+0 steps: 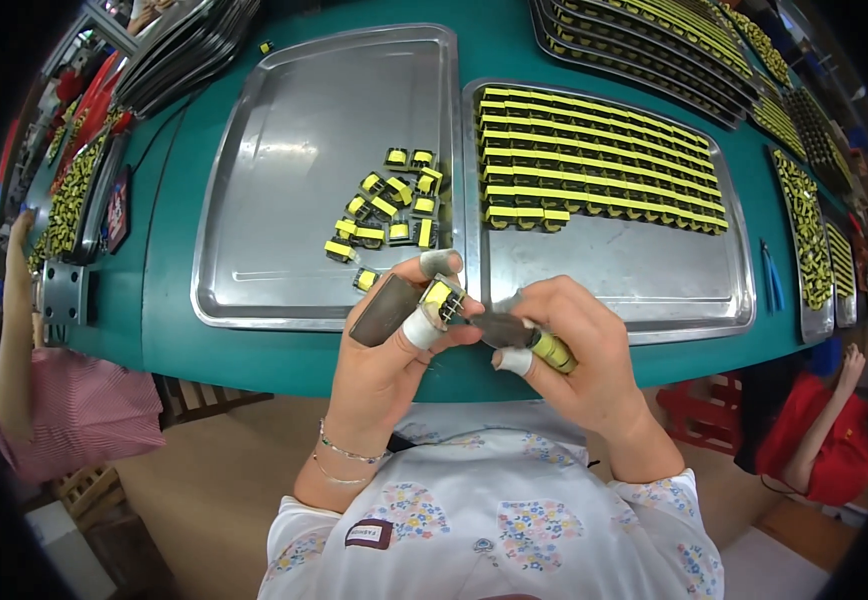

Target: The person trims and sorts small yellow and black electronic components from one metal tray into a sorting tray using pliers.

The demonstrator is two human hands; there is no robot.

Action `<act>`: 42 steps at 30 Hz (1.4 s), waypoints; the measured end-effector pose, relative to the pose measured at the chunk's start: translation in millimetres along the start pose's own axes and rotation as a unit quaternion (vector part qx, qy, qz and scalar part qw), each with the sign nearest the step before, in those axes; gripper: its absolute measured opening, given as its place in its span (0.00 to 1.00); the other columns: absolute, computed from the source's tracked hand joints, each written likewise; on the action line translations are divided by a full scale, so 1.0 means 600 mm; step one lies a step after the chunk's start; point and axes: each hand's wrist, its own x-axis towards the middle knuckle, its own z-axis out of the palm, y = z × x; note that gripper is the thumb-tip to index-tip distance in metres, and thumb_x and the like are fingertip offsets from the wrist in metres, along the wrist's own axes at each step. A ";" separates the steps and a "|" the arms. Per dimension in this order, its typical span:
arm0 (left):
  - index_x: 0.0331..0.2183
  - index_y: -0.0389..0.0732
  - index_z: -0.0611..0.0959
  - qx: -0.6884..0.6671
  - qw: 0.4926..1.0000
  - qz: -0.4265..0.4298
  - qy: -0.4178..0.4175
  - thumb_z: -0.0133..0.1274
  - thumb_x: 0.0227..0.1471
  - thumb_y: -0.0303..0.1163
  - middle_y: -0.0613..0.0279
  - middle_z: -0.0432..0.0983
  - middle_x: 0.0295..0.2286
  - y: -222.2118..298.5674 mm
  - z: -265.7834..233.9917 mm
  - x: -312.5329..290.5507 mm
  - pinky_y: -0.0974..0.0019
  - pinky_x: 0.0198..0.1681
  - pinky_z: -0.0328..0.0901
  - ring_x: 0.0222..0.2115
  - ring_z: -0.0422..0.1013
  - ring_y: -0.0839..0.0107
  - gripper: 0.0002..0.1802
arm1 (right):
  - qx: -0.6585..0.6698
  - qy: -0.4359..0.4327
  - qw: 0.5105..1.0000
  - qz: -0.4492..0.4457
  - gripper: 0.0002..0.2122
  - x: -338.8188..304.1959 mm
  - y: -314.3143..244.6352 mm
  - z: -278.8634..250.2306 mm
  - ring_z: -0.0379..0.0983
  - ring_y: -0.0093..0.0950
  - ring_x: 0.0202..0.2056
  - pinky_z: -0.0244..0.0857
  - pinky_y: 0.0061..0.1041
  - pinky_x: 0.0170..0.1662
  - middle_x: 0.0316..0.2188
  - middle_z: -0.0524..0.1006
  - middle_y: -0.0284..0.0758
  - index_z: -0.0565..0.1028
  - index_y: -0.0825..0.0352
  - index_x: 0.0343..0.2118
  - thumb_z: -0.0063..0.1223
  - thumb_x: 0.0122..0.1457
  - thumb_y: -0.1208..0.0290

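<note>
Over the near edge of two metal trays, my left hand (382,358) is closed on a small transformer (441,297) with yellow tape, a black base and metal pins. A dark flat block (386,312) also lies in that palm. My right hand (594,345) grips a tool (554,352) with a yellow-green wrapped handle. Its dark blurred end is close to the transformer's pins; whether they touch I cannot tell. White tape covers some fingertips and thumbs. The left tray (284,110) holds several loose transformers (384,207). Neat rows of transformers (604,165) fill the far part of the right tray (634,290).
Stacked loaded trays (644,60) stand at the far right, and a stack of dark trays (179,60) at the far left. Blue-handled pliers (772,277) lie on the green table (174,230). Other people sit at the left, in a striped top (84,410), and right, in red (824,440).
</note>
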 end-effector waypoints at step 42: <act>0.50 0.29 0.67 -0.048 0.997 0.049 -0.031 0.45 0.58 0.37 0.55 0.68 0.36 -0.006 -0.047 0.020 0.67 0.28 0.64 0.31 0.65 0.73 0.24 | -0.323 0.055 0.944 -0.046 0.12 0.064 0.111 -0.062 0.71 0.38 0.32 0.66 0.31 0.34 0.30 0.73 0.36 0.74 0.66 0.33 0.56 0.42 0.82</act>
